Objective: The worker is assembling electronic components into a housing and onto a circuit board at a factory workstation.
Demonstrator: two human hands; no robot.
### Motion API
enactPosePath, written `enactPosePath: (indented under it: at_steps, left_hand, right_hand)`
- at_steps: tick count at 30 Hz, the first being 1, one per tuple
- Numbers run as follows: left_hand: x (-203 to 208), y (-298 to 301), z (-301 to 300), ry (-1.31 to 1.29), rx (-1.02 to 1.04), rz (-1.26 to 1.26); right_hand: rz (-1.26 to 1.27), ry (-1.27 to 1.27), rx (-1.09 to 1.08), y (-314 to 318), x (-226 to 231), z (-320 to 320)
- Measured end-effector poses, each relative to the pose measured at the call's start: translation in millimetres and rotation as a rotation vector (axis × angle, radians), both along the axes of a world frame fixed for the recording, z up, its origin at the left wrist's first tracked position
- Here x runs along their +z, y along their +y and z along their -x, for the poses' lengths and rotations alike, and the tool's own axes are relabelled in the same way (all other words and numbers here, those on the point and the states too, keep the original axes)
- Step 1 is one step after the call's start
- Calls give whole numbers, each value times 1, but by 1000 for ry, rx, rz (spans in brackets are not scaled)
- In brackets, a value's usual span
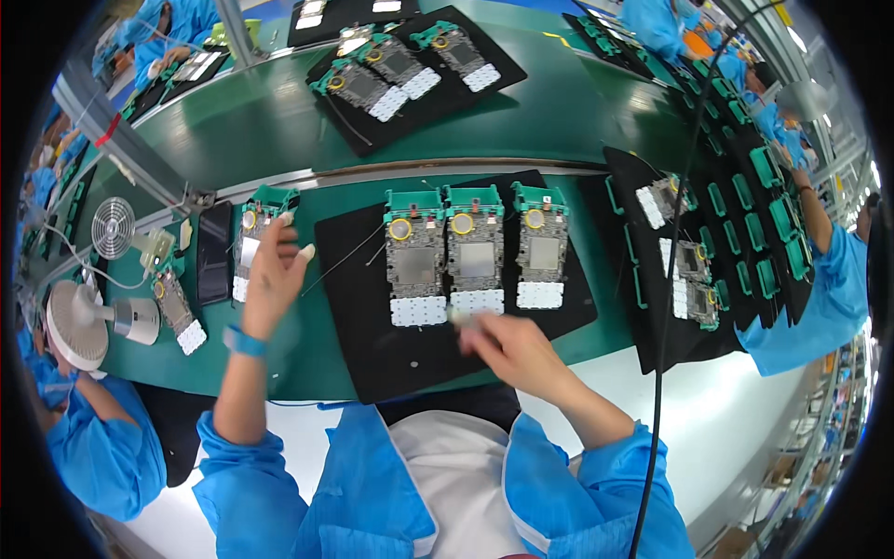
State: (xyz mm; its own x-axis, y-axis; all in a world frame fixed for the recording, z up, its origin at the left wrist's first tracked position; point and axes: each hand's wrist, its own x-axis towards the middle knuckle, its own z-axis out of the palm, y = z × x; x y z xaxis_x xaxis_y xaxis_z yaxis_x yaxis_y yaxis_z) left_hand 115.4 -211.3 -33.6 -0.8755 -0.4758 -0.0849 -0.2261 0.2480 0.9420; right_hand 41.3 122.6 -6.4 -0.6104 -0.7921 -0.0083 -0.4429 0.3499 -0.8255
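Note:
My left hand point(272, 279) is raised at the left, thumb and fingers apart, with pale covers on some fingertips. It partly hides a circuit board point(250, 244) with a green end piece. Three more boards lie in a row on a black mat: a left board point(414, 265), a middle board point(476, 260) and a right board point(541, 254). Each has a green top end, a yellow ring and a white lower panel. Over the lower end of the middle board, my right hand point(521, 354) has its fingers curled together. Its fingertips are slightly blurred, so what they hold is unclear.
A dark flat phone-like slab point(215, 253), a small board point(177, 312) and a white fan point(79, 324) stand at the left. Black mats with boards and green frames point(780, 222) fill the right. A black cable point(672, 270) hangs across the view. Co-workers sit nearby.

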Motion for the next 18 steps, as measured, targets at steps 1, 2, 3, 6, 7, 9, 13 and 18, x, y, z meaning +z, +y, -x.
enactPosePath:
  at_steps: [1, 2, 3, 6, 7, 9, 13, 18]
  left_hand:
    - [3, 17, 0, 195, 31, 499]
    - [7, 35, 1, 387, 59, 1000]
    - [11, 55, -2, 374, 9, 741]
    - [3, 81, -9, 235, -47, 154]
    - [2, 82, -9, 166, -65, 29]
    - [-6, 80, -7, 161, -85, -43]
    - [-10, 91, 10, 175, -100, -296]
    - [-7, 103, 8, 138, -102, -621]
  right_hand:
    - [103, 185, -160, -17, -7, 0]
    - [149, 279, -231, -34, -15, 1]
    - [197, 374, -295, -46, -21, 3]
    - [131, 475, -287, -56, -26, 1]
    - [128, 472, -283, -52, -29, 3]
    - [34, 493, -294, -34, -35, 12]
    - [59, 589, -380, -33, -30, 19]
    - [75, 69, -400, -61, -37, 24]
